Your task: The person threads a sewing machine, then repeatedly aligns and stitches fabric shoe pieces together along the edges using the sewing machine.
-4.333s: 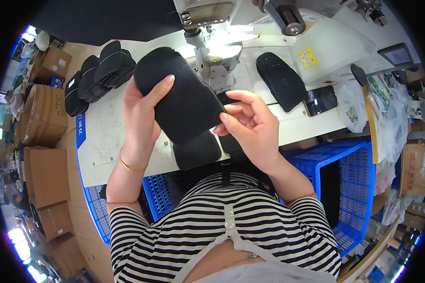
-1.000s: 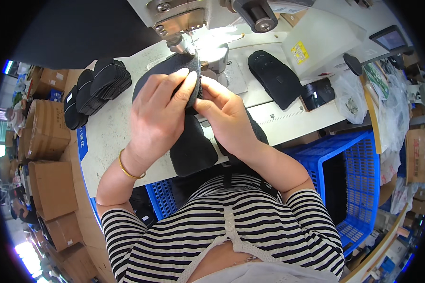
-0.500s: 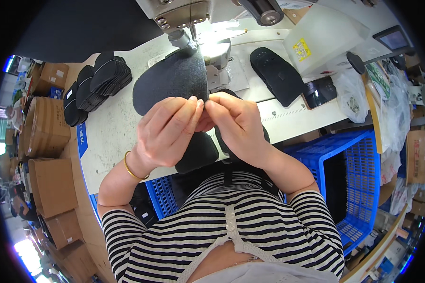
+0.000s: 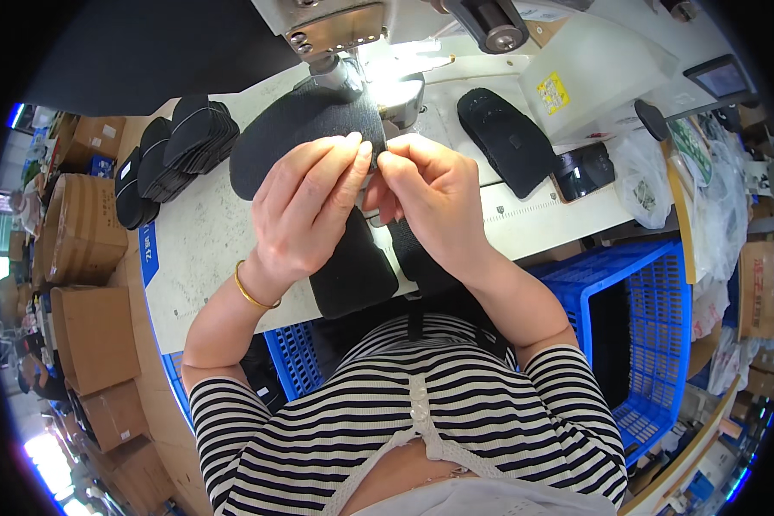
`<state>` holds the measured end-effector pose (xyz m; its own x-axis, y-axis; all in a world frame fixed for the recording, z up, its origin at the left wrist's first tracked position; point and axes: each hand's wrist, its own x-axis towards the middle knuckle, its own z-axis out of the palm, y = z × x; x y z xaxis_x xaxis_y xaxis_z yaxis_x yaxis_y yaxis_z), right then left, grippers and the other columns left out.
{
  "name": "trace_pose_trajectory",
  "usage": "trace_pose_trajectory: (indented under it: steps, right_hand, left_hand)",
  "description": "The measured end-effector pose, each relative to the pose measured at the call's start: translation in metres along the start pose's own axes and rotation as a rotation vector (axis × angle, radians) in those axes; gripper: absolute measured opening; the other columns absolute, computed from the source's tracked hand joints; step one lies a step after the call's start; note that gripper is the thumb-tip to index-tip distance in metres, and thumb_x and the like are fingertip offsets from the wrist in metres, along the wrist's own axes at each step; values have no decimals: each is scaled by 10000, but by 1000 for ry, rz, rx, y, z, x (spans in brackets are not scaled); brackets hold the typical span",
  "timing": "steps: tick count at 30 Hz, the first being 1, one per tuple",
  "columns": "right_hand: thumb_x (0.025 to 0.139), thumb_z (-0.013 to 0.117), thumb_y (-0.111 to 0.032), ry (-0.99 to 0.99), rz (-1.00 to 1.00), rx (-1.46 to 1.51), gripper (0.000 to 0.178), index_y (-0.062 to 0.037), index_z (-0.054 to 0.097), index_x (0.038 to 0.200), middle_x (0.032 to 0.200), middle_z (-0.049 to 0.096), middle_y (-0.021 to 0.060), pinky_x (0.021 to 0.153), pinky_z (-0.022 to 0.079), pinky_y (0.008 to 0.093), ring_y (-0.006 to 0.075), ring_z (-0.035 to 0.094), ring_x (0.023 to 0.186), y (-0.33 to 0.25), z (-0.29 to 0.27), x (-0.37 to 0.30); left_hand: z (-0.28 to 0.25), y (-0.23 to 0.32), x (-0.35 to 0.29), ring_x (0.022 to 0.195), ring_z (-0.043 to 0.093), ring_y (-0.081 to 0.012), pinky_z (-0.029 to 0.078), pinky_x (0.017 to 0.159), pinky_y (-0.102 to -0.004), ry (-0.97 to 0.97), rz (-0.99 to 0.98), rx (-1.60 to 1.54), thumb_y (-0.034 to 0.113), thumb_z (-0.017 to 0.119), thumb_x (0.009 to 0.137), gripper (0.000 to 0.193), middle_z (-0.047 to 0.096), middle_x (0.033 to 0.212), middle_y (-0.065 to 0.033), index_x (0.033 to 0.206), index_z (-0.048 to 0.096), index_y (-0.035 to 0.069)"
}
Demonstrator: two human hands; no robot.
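Note:
A rounded black fabric piece lies under the needle area of a sewing machine, whose lamp glares on its far edge. My left hand is closed, thumb and fingers pinching the piece's near right edge. Right beside it, my right hand pinches the same edge with thumb and forefinger, its other fingers curled below. Close to my body, another black piece hangs over the table's front edge, with a further dark piece partly hidden under my right hand.
Stacked black pieces stand at the table's left. On the right lie a black padded piece, a phone and a clear plastic bag. A blue crate sits below right; cardboard boxes line the left.
Both hands have moved away from me toward the machine, still pinching the fabric edge. The fabric piece has shifted slightly forward and left, uncovering more of the pieces near me.

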<state>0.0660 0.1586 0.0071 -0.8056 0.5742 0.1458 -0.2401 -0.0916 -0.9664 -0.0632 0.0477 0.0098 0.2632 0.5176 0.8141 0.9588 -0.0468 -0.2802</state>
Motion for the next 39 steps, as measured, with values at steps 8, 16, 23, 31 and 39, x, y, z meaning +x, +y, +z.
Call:
trace_pose_trajectory:
  steps: [8, 16, 23, 31, 39]
  right_hand:
    - [922, 543, -102, -3, -53, 89, 203, 19, 634, 788, 645, 665, 48, 481, 438, 208, 57, 568, 522, 12, 3, 23]
    - [953, 557, -116, -11, -67, 121, 157, -6, 665, 921, 727, 700, 62, 504, 449, 200, 53, 576, 553, 18, 2, 21]
    - [956, 558, -128, -42, -37, 75, 165, -11, 671, 924, 745, 710, 66, 505, 445, 197, 53, 585, 567, 17, -1, 15]
    - [963, 585, -164, -74, 0, 80, 183, -6, 677, 955, 777, 719, 72, 543, 469, 201, 65, 620, 611, 17, 1, 11]
    - [958, 603, -157, -37, -52, 54, 212, 21, 677, 871, 712, 656, 31, 574, 510, 233, 64, 604, 626, 28, 21, 24]
  left_hand:
    - [11, -19, 5, 901, 668, -258, 579, 732, -343, 5, 19, -14, 35, 682, 539, 386, 679, 966, -112, 917, 712, -40]
    - [21, -40, 9, 894, 671, -240, 570, 732, -333, 24, 55, 45, 19, 670, 579, 327, 683, 951, -96, 901, 699, -29]
    - [25, -43, 9, 892, 666, -242, 564, 742, -337, 17, 10, 60, 13, 663, 572, 338, 675, 952, -91, 907, 696, -17]
    - [23, -70, -14, 986, 655, -301, 553, 818, -360, -75, -59, -45, 24, 708, 779, 318, 653, 1142, -139, 1092, 671, -13]
    - [-16, -62, 7, 703, 641, -209, 511, 600, -313, -205, 96, -24, -26, 630, 638, 426, 661, 907, -81, 1058, 701, -7]
